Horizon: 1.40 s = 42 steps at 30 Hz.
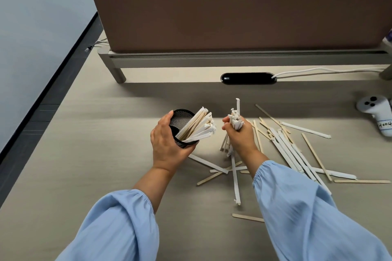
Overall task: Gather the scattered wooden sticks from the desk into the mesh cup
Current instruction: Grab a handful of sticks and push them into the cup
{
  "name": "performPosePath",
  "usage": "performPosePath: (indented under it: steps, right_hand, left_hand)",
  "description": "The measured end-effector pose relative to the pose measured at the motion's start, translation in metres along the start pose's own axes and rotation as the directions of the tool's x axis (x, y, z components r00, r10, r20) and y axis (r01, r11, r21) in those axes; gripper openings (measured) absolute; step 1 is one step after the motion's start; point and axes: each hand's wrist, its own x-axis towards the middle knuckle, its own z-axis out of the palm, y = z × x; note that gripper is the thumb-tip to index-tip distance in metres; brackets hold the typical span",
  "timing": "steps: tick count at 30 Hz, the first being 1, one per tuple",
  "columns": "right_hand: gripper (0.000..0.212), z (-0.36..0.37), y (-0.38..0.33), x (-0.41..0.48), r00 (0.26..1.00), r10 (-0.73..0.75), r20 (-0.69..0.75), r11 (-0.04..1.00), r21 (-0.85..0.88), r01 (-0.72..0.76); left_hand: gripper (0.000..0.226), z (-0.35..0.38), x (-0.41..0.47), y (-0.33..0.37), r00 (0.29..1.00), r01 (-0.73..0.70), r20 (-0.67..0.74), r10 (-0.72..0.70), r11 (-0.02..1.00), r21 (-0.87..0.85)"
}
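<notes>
While the left hand (167, 144) tilts the cup (182, 121) toward three o'clock for loading, the right hand (238, 135) clenches a bundle of sticks (234, 119).

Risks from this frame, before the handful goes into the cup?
1. The black mesh cup is tilted in the left hand, and its sticks fan past the rim; they may slide out.
2. The right hand holds an uneven bundle of wrapped sticks, one standing taller; ends could catch the rim or the sticks already inside.
</notes>
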Motion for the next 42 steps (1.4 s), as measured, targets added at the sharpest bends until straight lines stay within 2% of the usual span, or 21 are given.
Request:
performPosePath:
  steps: [4, 6, 11, 15, 18, 21, 26, 28, 31, 33, 34, 35, 38, 42]
  right_hand:
    - [0.014, -0.001, -0.012, 0.008, 0.993, -0.065, -0.098, 0.993, 0.088, 0.074]
    - [0.01, -0.001, -0.01, 0.009, 0.987, -0.083, -0.136, 0.995, 0.048, 0.09]
    - [0.007, -0.001, 0.01, 0.009, 0.993, 0.062, -0.105, 0.998, -0.002, -0.063]
    - [0.01, 0.0, 0.002, 0.013, 0.994, 0.004, -0.106, 0.999, 0.04, 0.0]
    - [0.01, 0.001, 0.0, 0.013, 0.997, 0.01, -0.076, 0.999, 0.051, -0.006]
    - [0.004, 0.001, -0.001, 0.016, 0.994, 0.033, -0.102, 0.998, 0.049, -0.028]
    - [0.016, -0.011, -0.029, 0.025, 0.968, 0.079, -0.239, 0.98, 0.194, -0.032]
    - [0.023, -0.021, -0.049, 0.03, 0.946, 0.145, -0.291, 0.922, 0.388, -0.022]
    - [0.028, -0.036, -0.089, 0.037, 0.952, 0.171, -0.255, 0.688, 0.722, 0.07]
    - [0.029, -0.038, -0.11, 0.037, 0.971, 0.154, -0.181, 0.543, 0.837, 0.069]
    - [0.028, -0.034, -0.116, 0.034, 0.979, 0.148, -0.14, 0.518, 0.854, 0.044]
    - [0.028, -0.028, -0.117, 0.031, 0.984, 0.143, -0.109, 0.533, 0.846, 0.016]
    - [0.031, -0.012, -0.1, 0.019, 0.983, 0.15, -0.106, 0.7, 0.714, -0.029]
    - [0.035, -0.012, -0.087, 0.009, 0.99, 0.071, -0.124, 0.863, 0.505, 0.001]
  left_hand:
    - [0.086, 0.001, 0.003, 0.0, 1.0, -0.005, 0.003, 0.005, 1.0, -0.005]
    - [0.087, 0.003, 0.003, 0.0, 1.0, 0.001, 0.006, -0.001, 1.0, -0.006]
    - [0.087, 0.005, 0.004, 0.001, 1.0, -0.002, 0.016, 0.002, 1.0, -0.009]
    - [0.088, 0.007, 0.006, 0.0, 1.0, -0.013, 0.027, 0.014, 1.0, -0.008]
    - [0.088, 0.008, 0.01, 0.001, 0.999, -0.025, 0.037, 0.025, 1.0, -0.013]
    - [0.087, 0.008, 0.014, 0.002, 0.999, -0.033, 0.037, 0.034, 0.999, -0.014]
    - [0.087, 0.011, 0.016, 0.002, 0.997, -0.034, 0.072, 0.032, 0.999, 0.031]
    - [0.088, 0.014, 0.017, 0.003, 0.994, -0.042, 0.108, 0.034, 0.996, 0.077]
    - [0.089, 0.02, 0.018, 0.008, 0.988, -0.062, 0.145, 0.046, 0.992, 0.108]
    - [0.094, 0.027, 0.018, 0.015, 0.984, -0.092, 0.16, 0.075, 0.991, 0.101]
    - [0.097, 0.031, 0.017, 0.019, 0.983, -0.094, 0.165, 0.078, 0.992, 0.088]
    - [0.1, 0.034, 0.016, 0.024, 0.983, -0.085, 0.169, 0.073, 0.994, 0.066]
    - [0.103, 0.04, 0.014, 0.04, 0.985, -0.071, 0.16, 0.071, 0.997, -0.003]
    - [0.099, 0.044, 0.011, 0.05, 0.986, -0.091, 0.139, 0.092, 0.996, -0.014]
